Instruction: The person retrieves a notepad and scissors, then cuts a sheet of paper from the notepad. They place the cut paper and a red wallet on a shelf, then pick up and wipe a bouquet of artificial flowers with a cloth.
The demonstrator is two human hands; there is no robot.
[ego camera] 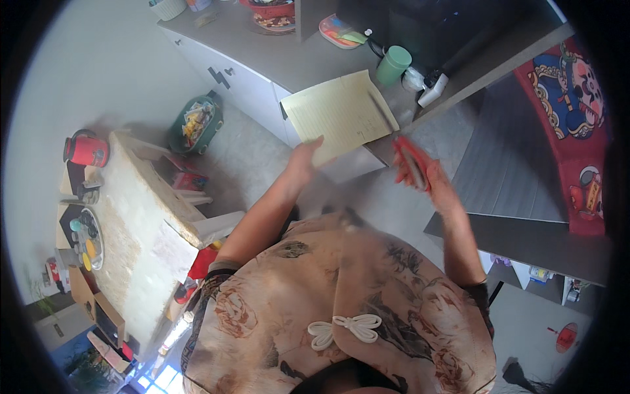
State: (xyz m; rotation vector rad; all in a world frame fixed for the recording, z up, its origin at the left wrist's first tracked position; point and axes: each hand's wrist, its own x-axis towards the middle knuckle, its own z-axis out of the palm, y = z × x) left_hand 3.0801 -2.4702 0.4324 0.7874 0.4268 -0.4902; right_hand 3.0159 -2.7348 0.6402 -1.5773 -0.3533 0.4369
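Note:
My left hand (306, 160) grips the lower left corner of a yellowish lined paper pad (334, 108), thumb on top. The pad is tilted in front of the cabinet edge, and some handwriting shows near its lower right. A dark, pen-like strip (383, 107) lies along its right side; I cannot tell exactly what it is. To the right of the pad, apart from it, my right hand (434, 176) is closed around a red object (414, 165) with a pale middle. Blur hides what kind of object that is.
Ahead, a grey cabinet top (315, 61) carries a green lidded canister (393, 64), a white power strip (433, 91) and a small tray (339, 32). A worn white table (133, 221) stands left, near a green bin (197, 123). A grey mat-covered surface (512, 162) lies right.

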